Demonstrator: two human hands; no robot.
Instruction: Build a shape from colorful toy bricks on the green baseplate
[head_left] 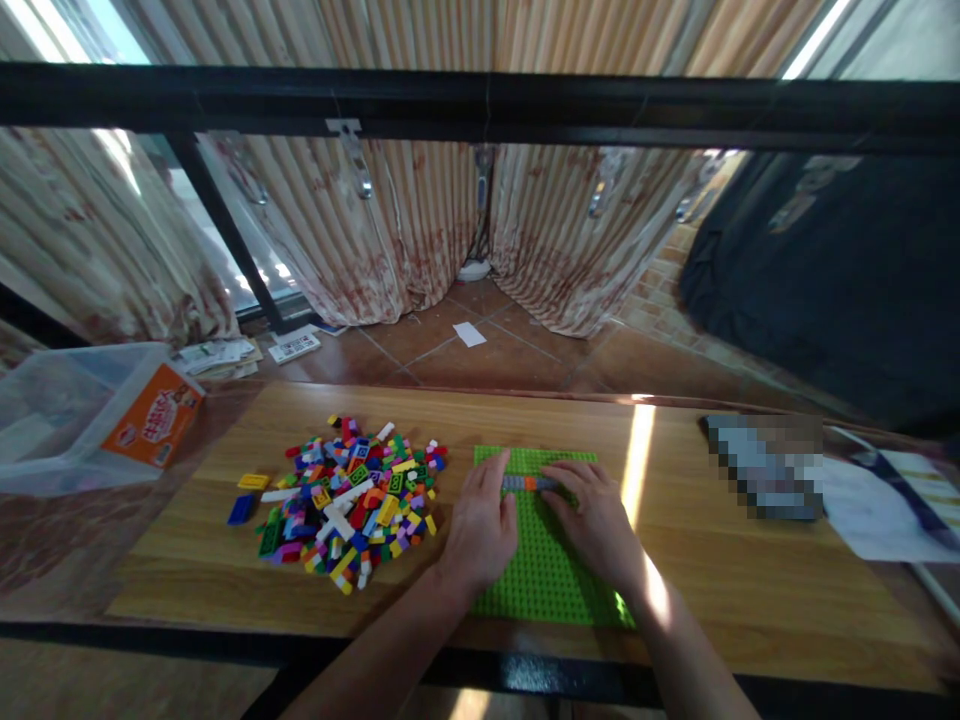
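A green baseplate lies flat on the wooden table. Near its far edge sits a short row of grey bricks with one orange brick. My left hand rests on the plate's left side, fingers pressed together, its fingertips touching the row's left end. My right hand lies over the plate's right side, its fingers curled onto the row's right end. A heap of loose coloured bricks lies to the left of the plate.
A clear plastic tub with an orange label stands at the far left. A blurred dark object and papers lie at the right. A black rail crosses overhead. Curtains hang behind the table.
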